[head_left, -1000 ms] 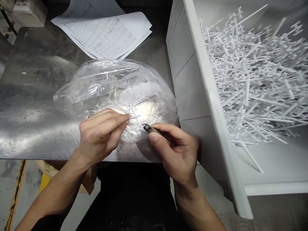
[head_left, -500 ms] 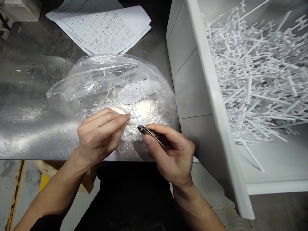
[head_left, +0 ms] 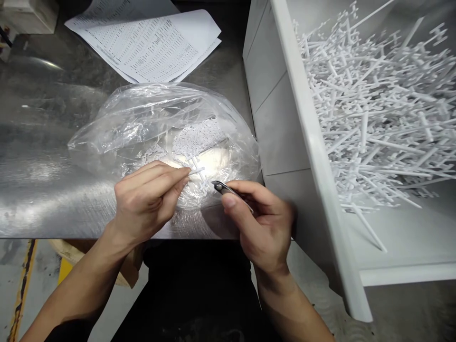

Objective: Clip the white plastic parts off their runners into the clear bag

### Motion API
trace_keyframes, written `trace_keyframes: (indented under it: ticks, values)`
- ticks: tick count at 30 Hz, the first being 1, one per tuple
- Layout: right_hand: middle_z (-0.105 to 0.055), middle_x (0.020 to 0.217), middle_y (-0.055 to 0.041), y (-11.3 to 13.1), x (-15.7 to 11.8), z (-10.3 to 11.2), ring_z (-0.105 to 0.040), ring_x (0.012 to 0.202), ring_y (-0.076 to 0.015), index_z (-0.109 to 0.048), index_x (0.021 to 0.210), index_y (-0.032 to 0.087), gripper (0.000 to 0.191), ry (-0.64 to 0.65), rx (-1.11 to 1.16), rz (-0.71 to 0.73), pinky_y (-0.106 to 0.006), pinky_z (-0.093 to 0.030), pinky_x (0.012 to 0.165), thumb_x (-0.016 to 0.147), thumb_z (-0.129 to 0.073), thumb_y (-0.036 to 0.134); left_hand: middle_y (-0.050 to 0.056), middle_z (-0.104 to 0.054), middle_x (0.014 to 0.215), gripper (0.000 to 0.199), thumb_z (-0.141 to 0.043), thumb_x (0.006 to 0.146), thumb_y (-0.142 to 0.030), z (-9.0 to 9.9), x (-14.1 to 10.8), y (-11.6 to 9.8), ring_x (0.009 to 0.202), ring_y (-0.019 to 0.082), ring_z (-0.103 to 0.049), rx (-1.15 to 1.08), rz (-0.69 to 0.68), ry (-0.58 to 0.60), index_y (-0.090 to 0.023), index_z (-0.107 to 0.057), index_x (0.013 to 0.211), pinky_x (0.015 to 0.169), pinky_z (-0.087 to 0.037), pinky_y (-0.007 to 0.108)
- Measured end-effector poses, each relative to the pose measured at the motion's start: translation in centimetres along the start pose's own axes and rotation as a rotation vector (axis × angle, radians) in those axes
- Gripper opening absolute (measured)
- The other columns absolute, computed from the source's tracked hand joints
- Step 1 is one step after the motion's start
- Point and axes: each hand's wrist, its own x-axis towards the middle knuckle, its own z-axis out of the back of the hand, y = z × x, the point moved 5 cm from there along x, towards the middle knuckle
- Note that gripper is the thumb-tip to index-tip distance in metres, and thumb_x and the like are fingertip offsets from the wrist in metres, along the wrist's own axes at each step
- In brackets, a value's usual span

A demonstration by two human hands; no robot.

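Note:
My left hand (head_left: 149,199) pinches a small white plastic sprue (head_left: 197,170) with short cross arms, holding it over the open mouth of a clear plastic bag (head_left: 117,128). My right hand (head_left: 261,223) grips a small metal clipper (head_left: 228,191), its jaws just right of the sprue's lower arms and almost touching them. Inside the bag lies a heap of tiny white cut pieces (head_left: 199,135).
The bag lies on a shiny metal table (head_left: 39,190). A white bin (head_left: 306,142) at the right holds a large tangle of white sprues (head_left: 377,114). Printed sheets (head_left: 149,40) lie at the table's far side. The table's front edge runs just under my wrists.
My right hand with the clipper drew slightly left and down toward the sprue, then moved back right. The left hand stayed almost still with the sprue.

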Motion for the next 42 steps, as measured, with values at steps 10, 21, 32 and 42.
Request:
trace_keyframes:
  ticks: [10, 21, 32, 42]
  values:
    - [-0.075, 0.075, 0.0066, -0.2, -0.6, 0.4, -0.065, 0.062, -0.009, -0.083, 0.107, 0.029, 0.016, -0.052, 0.033, 0.043, -0.02, -0.055, 0.061, 0.095, -0.081, 0.018, 0.001, -0.081, 0.092, 0.03, -0.08, 0.09, 0.001, 1.2, 0.4, -0.7, 0.085, 0.017, -0.079, -0.18, -0.035, -0.052, -0.021, -0.079, 0.111, 0.079, -0.066, 0.034]
    - [-0.075, 0.078, 0.0024, -0.3, -0.7, -0.1, -0.064, 0.063, -0.013, -0.083, 0.111, 0.027, 0.015, -0.029, 0.072, 0.027, -0.026, -0.058, 0.061, 0.097, -0.082, 0.024, 0.001, -0.08, 0.095, 0.025, -0.077, 0.094, -0.004, 0.8, 0.2, -1.1, 0.087, 0.017, -0.077, -0.214, -0.092, 0.075, -0.023, -0.076, 0.111, 0.078, -0.067, 0.034]
    - [-0.075, 0.083, 0.0007, -0.6, -0.7, -0.2, -0.066, 0.065, -0.0136, -0.084, 0.113, 0.027, 0.016, -0.03, 0.056, 0.01, -0.027, -0.058, 0.062, 0.097, -0.082, 0.028, 0.003, -0.081, 0.094, 0.027, -0.077, 0.094, -0.004, 0.6, 0.1, -1.3, 0.085, 0.018, -0.078, -0.235, -0.114, 0.12, -0.022, -0.076, 0.114, 0.076, -0.067, 0.035]
    - [-0.086, 0.089, -0.0008, 0.1, -0.2, -0.4, -0.078, 0.073, -0.0182, -0.085, 0.104, 0.024, 0.008, -0.049, 0.012, 0.012, -0.031, -0.063, 0.067, 0.097, -0.081, 0.026, 0.001, -0.081, 0.091, 0.022, -0.077, 0.095, -0.004, 0.2, 0.3, -1.5, 0.08, 0.016, -0.077, -0.283, -0.107, 0.173, -0.021, -0.074, 0.109, 0.076, -0.068, 0.032]
